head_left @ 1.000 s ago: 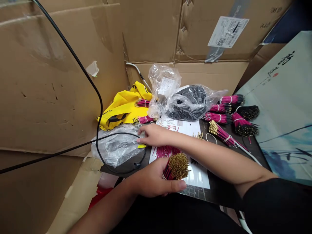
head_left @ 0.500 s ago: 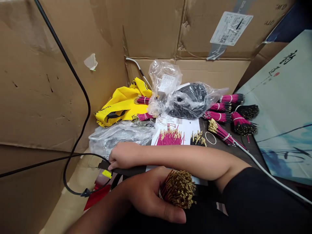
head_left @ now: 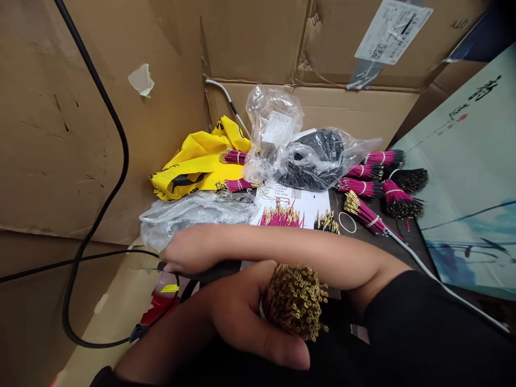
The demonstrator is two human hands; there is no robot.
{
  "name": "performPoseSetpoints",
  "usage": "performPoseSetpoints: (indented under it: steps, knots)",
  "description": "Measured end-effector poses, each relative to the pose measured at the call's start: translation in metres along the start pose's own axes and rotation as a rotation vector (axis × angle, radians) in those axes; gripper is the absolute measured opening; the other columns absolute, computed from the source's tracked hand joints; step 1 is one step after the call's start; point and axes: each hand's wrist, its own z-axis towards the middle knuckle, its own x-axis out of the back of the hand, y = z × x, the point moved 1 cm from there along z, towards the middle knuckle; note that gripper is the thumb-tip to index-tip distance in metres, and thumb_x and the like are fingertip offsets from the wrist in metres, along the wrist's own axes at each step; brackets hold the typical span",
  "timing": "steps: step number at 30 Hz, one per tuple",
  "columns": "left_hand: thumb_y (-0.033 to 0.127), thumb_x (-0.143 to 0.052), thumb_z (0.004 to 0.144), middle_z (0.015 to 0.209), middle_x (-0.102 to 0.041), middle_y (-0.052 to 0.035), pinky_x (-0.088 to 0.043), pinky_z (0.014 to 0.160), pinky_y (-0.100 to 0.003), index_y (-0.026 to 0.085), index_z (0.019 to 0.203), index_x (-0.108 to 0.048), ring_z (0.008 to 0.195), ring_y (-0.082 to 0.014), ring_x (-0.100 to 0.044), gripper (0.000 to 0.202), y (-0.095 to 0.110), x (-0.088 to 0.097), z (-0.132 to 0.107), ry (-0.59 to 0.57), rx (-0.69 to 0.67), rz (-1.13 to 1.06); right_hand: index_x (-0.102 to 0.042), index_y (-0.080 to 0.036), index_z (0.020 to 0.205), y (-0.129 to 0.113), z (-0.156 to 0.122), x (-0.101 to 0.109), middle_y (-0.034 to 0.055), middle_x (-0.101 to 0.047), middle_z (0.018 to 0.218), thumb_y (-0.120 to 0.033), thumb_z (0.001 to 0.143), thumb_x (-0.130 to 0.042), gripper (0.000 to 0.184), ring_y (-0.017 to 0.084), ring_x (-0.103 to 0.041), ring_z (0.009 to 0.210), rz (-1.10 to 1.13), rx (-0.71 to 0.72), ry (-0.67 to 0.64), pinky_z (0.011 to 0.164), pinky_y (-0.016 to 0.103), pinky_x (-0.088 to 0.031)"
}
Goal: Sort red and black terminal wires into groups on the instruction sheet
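Note:
My left hand is closed around a thick bundle of wires, its brass ring-like ends facing up toward me. Part of a pale band shows on the bundle beside my thumb. My right arm reaches across above it, so that my right hand is at the left end of the dark table. Its fingers are curled and slightly blurred, and what they hold is hidden. A black cable passes right by these fingertips. Behind my right forearm lie loose pink wires and black wires with gold tips, on printed paper.
Banded pink wire bundles and a rubber band lie at right. Clear plastic bags and a yellow bag stand behind. Cardboard walls enclose the back and left; a pale printed panel leans at right. A white cable crosses the right side.
My right hand has moved left along the table's end, and the black cable's lower loop has swung left. The view has shifted slightly. My left hand still grips the wire bundle.

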Motion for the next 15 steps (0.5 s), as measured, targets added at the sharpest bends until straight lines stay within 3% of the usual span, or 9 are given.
performPoseSetpoints:
  steps: [3, 6, 9, 12, 15]
  knots:
    - [0.033, -0.088, 0.073, 0.061, -0.052, 0.0041, -0.043, 0.053, -0.019, 0.019, 0.079, -0.057, 0.054, -0.0083, -0.047, 0.034, 0.002, 0.021, -0.004, 0.039, -0.002, 0.028, -0.067, -0.012, 0.110, 0.015, -0.055, 0.017, 0.0095, -0.071, 0.095, -0.031, 0.107, -0.043, 0.031, 0.015, -0.051, 0.072, -0.015, -0.113, 0.107, 0.062, 0.028, -0.031]
    - [0.033, -0.083, 0.079, 0.062, -0.051, 0.0039, -0.041, 0.052, -0.020, 0.018, 0.082, -0.056, 0.055, -0.0083, -0.048, 0.031, 0.005, 0.039, -0.006, 0.085, 0.060, 0.056, -0.064, -0.013, 0.090, 0.034, -0.113, 0.026, 0.0031, -0.062, 0.079, -0.031, 0.105, -0.048, 0.028, 0.012, -0.045, 0.067, 0.049, -0.306, 0.340, 0.066, 0.027, -0.032]
    - [0.022, -0.086, 0.075, 0.067, -0.052, 0.0043, -0.042, 0.054, -0.018, 0.018, 0.082, -0.055, 0.058, -0.0072, -0.049, 0.032, 0.007, 0.040, -0.003, -0.008, 0.120, 0.060, -0.064, -0.013, 0.087, 0.047, -0.149, 0.030, 0.0009, -0.061, 0.076, -0.024, 0.101, -0.054, 0.019, 0.011, -0.047, 0.068, 0.105, -0.426, 0.562, 0.069, 0.027, -0.033]
    - [0.018, -0.089, 0.071, 0.068, -0.053, 0.0048, -0.044, 0.059, -0.018, 0.017, 0.079, -0.056, 0.059, -0.0061, -0.046, 0.034, 0.006, 0.029, -0.001, -0.107, 0.137, 0.076, -0.068, -0.013, 0.094, 0.051, -0.145, 0.032, 0.0024, -0.066, 0.083, -0.023, 0.099, -0.057, 0.016, 0.012, -0.052, 0.072, 0.204, -0.383, 0.542, 0.073, 0.027, -0.036]
    - [0.026, -0.090, 0.071, 0.065, -0.055, 0.0041, -0.043, 0.056, -0.018, 0.017, 0.078, -0.058, 0.055, -0.0061, -0.046, 0.034, 0.003, 0.020, -0.017, -0.047, 0.118, 0.098, -0.070, -0.013, 0.107, 0.045, -0.108, 0.031, 0.0057, -0.072, 0.101, -0.021, 0.098, -0.057, 0.017, 0.014, -0.059, 0.086, 0.348, -0.282, 0.399, 0.080, 0.027, -0.040]
